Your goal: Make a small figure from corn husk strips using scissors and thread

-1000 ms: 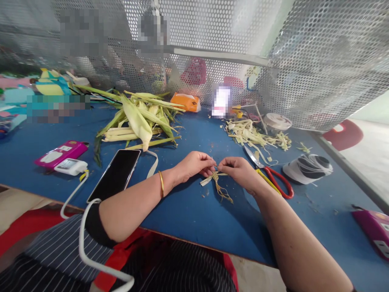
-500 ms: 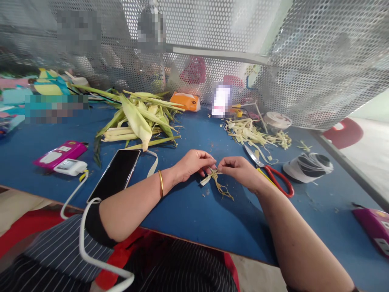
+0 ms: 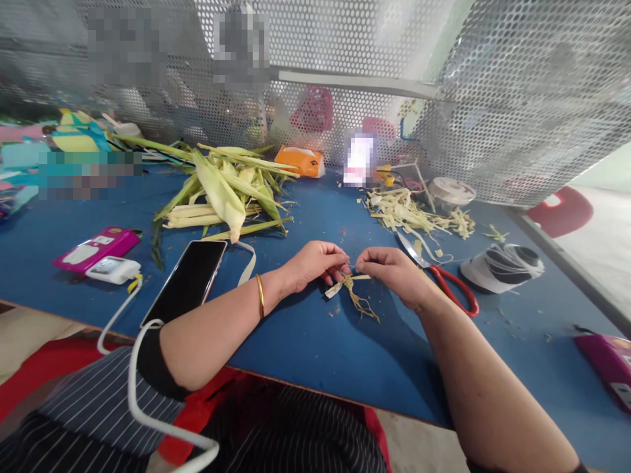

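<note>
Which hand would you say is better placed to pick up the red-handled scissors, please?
Probably the right hand: the scissors lie just beside its wrist, while the left hand sits across the husk piece both hands pinch.

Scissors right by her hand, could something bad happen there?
Maybe. The red-handled scissors lie open just beside the right hand, blades toward the scrap pile, so a sideways move might catch them. The small husk knot is pinched only by fingertips of both hands, left hand too, and its thin strips look like they could tear or slip loose.
</note>
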{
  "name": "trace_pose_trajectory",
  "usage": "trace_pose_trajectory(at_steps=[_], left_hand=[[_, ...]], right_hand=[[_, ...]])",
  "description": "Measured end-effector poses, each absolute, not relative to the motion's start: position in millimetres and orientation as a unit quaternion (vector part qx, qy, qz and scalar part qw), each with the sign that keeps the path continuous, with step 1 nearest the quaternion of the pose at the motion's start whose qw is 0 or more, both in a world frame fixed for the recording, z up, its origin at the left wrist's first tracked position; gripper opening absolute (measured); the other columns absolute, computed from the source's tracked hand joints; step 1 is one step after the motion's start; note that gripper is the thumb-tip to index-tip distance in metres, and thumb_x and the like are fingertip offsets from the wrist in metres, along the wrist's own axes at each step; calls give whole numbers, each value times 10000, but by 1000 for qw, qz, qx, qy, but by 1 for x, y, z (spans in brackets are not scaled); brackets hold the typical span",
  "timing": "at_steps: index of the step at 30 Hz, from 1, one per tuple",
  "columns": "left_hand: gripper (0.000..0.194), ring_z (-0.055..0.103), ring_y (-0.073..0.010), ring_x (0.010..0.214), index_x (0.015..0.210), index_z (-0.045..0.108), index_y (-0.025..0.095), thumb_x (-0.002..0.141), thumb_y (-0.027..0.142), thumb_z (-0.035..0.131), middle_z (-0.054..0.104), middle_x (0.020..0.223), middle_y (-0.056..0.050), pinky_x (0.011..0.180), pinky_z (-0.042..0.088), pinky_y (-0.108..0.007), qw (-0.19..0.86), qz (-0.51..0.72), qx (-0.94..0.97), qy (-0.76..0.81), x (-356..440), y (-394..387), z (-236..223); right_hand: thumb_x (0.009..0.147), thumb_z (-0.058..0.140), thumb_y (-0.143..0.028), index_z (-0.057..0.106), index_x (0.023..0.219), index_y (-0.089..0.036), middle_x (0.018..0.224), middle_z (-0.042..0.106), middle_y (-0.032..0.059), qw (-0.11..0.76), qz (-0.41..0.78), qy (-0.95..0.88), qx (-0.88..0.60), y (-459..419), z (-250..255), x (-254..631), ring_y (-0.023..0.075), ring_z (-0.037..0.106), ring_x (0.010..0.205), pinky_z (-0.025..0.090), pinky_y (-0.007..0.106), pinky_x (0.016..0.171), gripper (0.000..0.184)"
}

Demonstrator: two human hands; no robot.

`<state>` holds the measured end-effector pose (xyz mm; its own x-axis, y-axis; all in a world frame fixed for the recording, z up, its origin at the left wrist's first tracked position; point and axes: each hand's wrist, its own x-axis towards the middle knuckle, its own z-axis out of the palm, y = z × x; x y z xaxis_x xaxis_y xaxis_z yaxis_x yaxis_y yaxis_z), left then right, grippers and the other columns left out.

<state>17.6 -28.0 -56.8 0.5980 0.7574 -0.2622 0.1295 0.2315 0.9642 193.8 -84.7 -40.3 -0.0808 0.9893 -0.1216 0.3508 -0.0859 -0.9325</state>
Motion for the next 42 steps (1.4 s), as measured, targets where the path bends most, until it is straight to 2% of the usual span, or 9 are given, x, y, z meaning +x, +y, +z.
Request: trace_pose_trajectory(at_steps=[8, 17, 23, 27, 32, 36, 42], left_hand=[[68, 603, -85, 546, 775, 631, 130, 766, 155, 693, 672, 676, -20, 453, 426, -174, 684, 251, 563, 390, 17, -27, -58], [59, 582, -87, 529, 745, 658, 128, 706, 128, 703, 625, 608, -1, 438, 414, -180, 668, 263, 573, 395, 18, -29, -56], [85, 567, -83, 531, 752, 670, 133, 688, 160, 720, 620, 600, 5, 431, 388, -173, 644, 265, 605, 386, 16, -29, -55], [84, 544, -76, 522, 746, 673, 136, 684, 164, 722, 606, 585, 17, 441, 383, -175, 625, 272, 626, 380, 15, -28, -56], [109, 541, -76, 541, 752, 688, 138, 677, 194, 743, 630, 624, 6, 463, 400, -183, 616, 273, 642, 365, 15, -26, -58], [153, 547, -84, 557, 754, 695, 135, 664, 236, 766, 648, 647, -6, 479, 414, -193, 607, 273, 653, 362, 15, -23, -60], [145, 529, -76, 546, 758, 694, 146, 663, 236, 756, 652, 650, 2, 487, 394, -193, 608, 275, 648, 368, 14, -19, -61]], right_hand=[[717, 613, -402, 629, 684, -175, 594, 502, -34, 317, 444, -610, -574, -85, -42, 193, 108, 382, 570, 288, 266, 562, 230], [744, 605, -378, 644, 696, -176, 618, 545, -29, 258, 427, -661, -561, -85, -40, 198, 120, 444, 596, 332, 264, 581, 212], [659, 701, -347, 654, 818, -181, 772, 658, 10, 384, 404, -596, -578, -76, -53, 199, 153, 569, 704, 434, 289, 678, 234], [652, 703, -331, 650, 803, -182, 714, 668, 5, 367, 446, -599, -555, -73, -65, 192, 149, 570, 653, 430, 283, 643, 218], [671, 667, -322, 667, 742, -187, 638, 629, -17, 361, 402, -617, -572, -72, -71, 188, 127, 501, 581, 370, 263, 572, 152], [675, 660, -323, 665, 705, -188, 653, 633, -3, 356, 370, -620, -594, -70, -73, 189, 142, 515, 613, 380, 271, 589, 138], [684, 657, -336, 679, 760, -188, 706, 652, 0, 384, 359, -630, -571, -70, -74, 186, 142, 523, 637, 389, 266, 609, 168]])
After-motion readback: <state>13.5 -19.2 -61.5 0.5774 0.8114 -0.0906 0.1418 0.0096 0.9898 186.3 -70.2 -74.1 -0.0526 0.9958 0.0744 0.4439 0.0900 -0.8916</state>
